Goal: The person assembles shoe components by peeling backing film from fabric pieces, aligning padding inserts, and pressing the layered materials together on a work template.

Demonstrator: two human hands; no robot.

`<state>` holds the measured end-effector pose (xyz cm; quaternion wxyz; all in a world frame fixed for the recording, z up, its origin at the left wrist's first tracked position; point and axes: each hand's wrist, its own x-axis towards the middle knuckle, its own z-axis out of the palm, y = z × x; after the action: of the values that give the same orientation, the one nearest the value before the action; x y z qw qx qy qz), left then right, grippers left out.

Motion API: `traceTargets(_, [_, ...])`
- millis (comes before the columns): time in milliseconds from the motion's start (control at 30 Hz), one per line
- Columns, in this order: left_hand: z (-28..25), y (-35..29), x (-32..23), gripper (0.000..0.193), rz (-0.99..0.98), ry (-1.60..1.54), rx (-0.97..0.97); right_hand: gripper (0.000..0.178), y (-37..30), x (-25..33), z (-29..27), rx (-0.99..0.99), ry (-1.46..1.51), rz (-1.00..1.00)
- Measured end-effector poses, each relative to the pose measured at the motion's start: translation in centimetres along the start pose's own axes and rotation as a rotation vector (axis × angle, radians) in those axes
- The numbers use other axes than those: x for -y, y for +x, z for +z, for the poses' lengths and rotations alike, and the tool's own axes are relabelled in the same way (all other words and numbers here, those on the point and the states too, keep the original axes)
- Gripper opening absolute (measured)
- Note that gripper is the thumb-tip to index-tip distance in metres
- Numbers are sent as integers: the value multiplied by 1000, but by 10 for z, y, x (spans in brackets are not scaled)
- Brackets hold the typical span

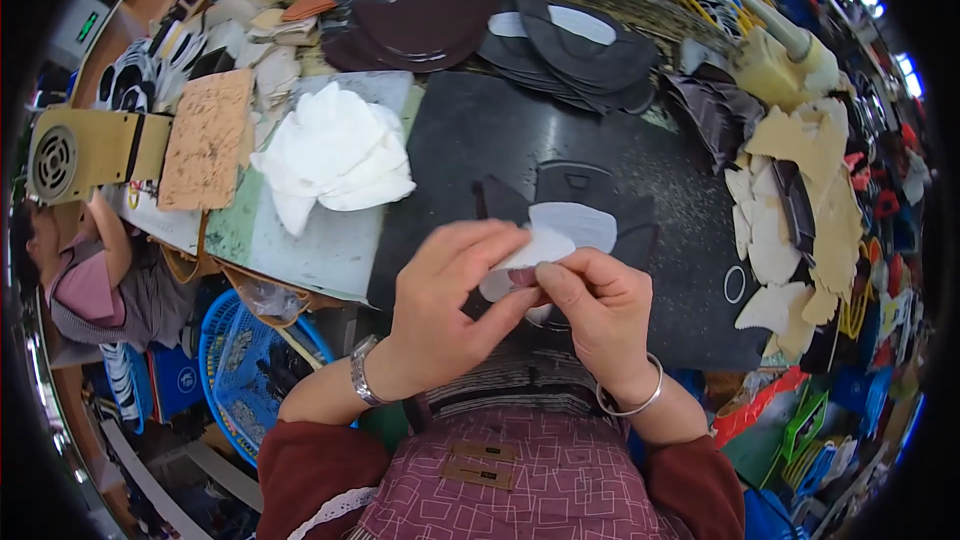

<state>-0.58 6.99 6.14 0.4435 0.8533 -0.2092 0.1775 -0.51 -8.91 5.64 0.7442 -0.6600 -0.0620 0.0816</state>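
A white piece is pinched by the left hand and right hand; it could be creased by uneven pulling.

Maroon sleeves, plum square-patterned apron, silver linked wristband, silver bangle.

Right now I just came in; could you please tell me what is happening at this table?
A person holds a small white piece close to the body, above a black work surface. The right hand pinches it, while the left hand has its fingers against it. Just beyond the hands lies another white panel. A white stack sits to the left, and dark cut pieces are piled at the far side.
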Motion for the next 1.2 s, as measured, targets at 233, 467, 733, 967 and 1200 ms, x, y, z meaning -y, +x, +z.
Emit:
traceTargets(233, [9, -9, 20, 12, -665, -866, -163, 8, -51, 6, -54, 53, -563, -108])
traceTargets(467, [-6, 12, -4, 21, 250, 489, -119, 26, -142, -16, -134, 936, -1763, 569])
traceTargets(733, [74, -32, -17, 41, 322, 49, 2, 26, -63, -17, -74, -342, 290, 113])
traceTargets(967, [64, -19, 13, 68, -653, -620, 86, 24, -32, -40, -94, -154, 184, 348])
traceTargets(1200, [73, -26, 30, 69, -557, -154, 140, 16, -12, -64, -99, -145, -281, 375])
